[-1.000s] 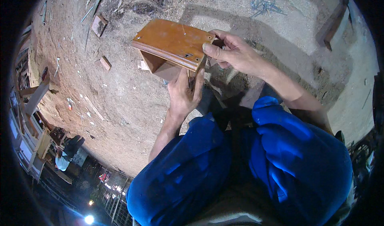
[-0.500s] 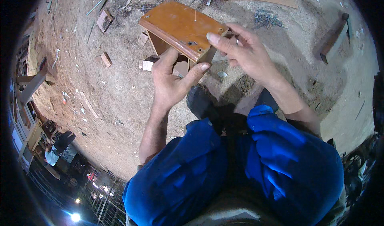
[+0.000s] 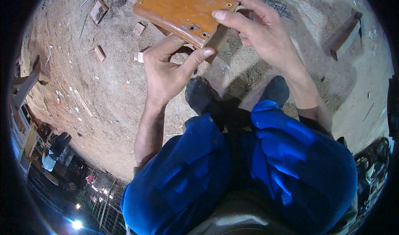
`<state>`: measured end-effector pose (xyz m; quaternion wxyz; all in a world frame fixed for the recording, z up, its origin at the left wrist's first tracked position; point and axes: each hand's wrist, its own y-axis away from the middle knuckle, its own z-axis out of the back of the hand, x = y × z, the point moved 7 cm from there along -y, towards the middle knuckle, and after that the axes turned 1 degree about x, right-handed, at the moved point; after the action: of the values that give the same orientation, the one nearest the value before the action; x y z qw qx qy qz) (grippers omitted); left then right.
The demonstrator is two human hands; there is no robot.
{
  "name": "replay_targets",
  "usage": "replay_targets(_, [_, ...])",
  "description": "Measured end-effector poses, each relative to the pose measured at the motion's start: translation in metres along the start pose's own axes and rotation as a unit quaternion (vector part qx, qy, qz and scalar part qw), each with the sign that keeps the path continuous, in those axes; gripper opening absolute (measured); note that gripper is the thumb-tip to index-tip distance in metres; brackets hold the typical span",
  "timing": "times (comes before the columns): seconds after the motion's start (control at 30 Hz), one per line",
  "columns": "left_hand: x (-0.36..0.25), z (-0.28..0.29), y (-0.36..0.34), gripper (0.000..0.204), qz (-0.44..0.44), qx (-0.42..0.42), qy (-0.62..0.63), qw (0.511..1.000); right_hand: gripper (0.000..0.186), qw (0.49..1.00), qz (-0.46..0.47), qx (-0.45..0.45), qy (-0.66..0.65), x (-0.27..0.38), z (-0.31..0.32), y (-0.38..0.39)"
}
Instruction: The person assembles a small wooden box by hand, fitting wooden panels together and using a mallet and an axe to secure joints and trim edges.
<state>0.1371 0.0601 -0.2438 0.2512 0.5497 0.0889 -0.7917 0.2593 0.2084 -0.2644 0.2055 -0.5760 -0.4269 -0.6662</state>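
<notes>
From where I'm standing, a person in blue trousers (image 3: 183, 164) is crouching over sandy ground (image 3: 120, 114), and both hands are holding up an orange-brown wooden box (image 3: 178, 12) in front of the knees. The glossy top board, with holes near its corners, is facing upward. The left hand (image 3: 167, 68) is supporting the near edge: its grip is clasping the near right corner, thumb lying against the end and fingers disappearing underneath. The right hand (image 3: 266, 31) is pinching the right end, its thumb pressing on the top and its fingers curling round the side, partly hidden.

Loose nails (image 3: 282, 9) are lying beyond the right hand, and a dark length of wood (image 3: 343, 37) is resting farther right. Small wood blocks (image 3: 99, 11) are lying to the left. A lamp (image 3: 77, 224) is glaring at lower left.
</notes>
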Motion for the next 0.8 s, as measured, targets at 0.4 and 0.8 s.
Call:
replay_targets(0.4, [0.037,-0.044,0.058,0.025,0.072,-0.087,0.129,0.985,0.044,0.994,0.105,0.035,0.023,-0.031,0.002,0.019])
replay_targets(0.8, [0.028,-0.053,0.053,0.030,0.059,-0.076,0.240,0.966,0.045,0.993,0.114,0.006,-0.014,-0.033,0.010,0.027])
